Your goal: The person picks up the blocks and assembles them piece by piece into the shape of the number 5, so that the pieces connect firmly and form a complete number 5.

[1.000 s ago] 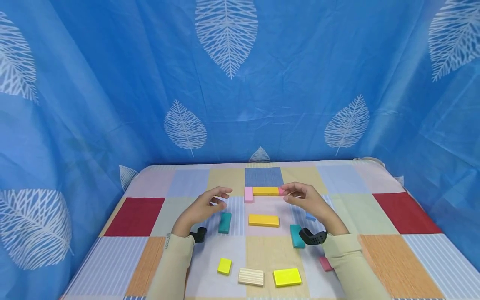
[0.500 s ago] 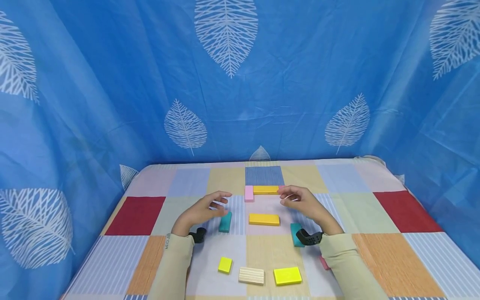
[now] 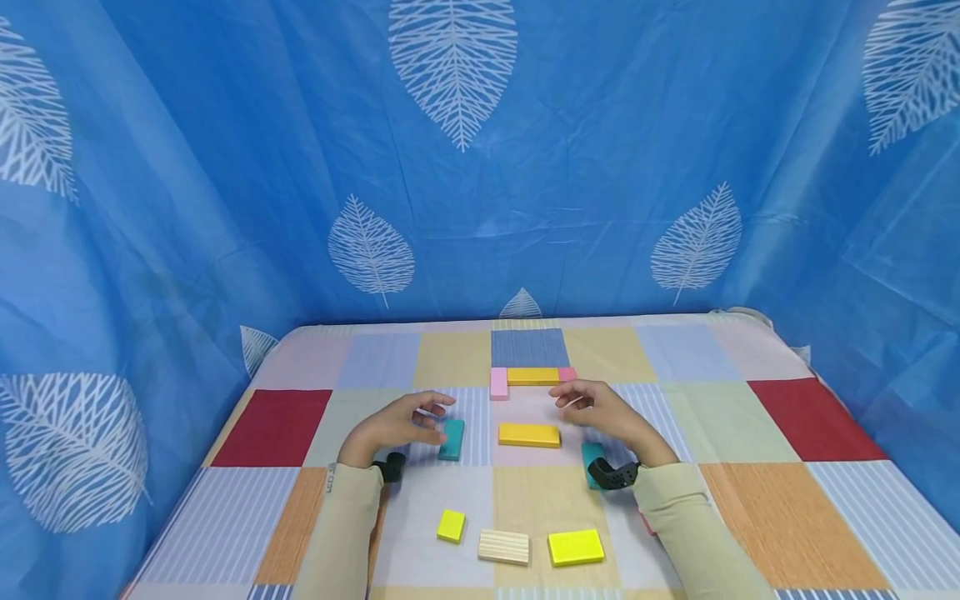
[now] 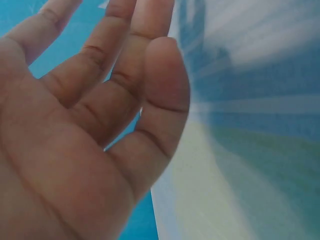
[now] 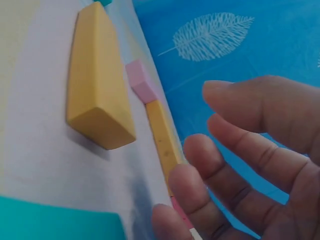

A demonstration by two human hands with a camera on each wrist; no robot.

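My left hand [image 3: 393, 423] hovers, fingers loosely bent and holding nothing, its thumb overlapping the left teal block [image 3: 452, 440] in the head view. Its bare palm [image 4: 65, 165] fills much of the left wrist view. My right hand [image 3: 606, 414], likewise relaxed and holding nothing, is over the table between two orange-yellow blocks and the right teal block [image 3: 592, 458]. The nearer orange-yellow block [image 3: 528, 435] lies flat at the centre. Behind it, the farther orange-yellow block [image 3: 532, 377] sits between a light pink block [image 3: 498, 383] and a deep pink one [image 3: 567, 374].
Nearer the front lie a small bright yellow block [image 3: 451, 526], a striped wooden block [image 3: 504, 547] and a larger bright yellow block [image 3: 575, 547]. A reddish block [image 3: 647, 525] is mostly hidden by the right sleeve. A blue leaf-print curtain [image 3: 562, 167] encloses the patchwork-covered table [image 3: 780, 517].
My right hand has moved left and slightly down in the head view, uncovering the deep pink block and hiding a blue block. The left hand has dropped a little. The blocks keep their places.
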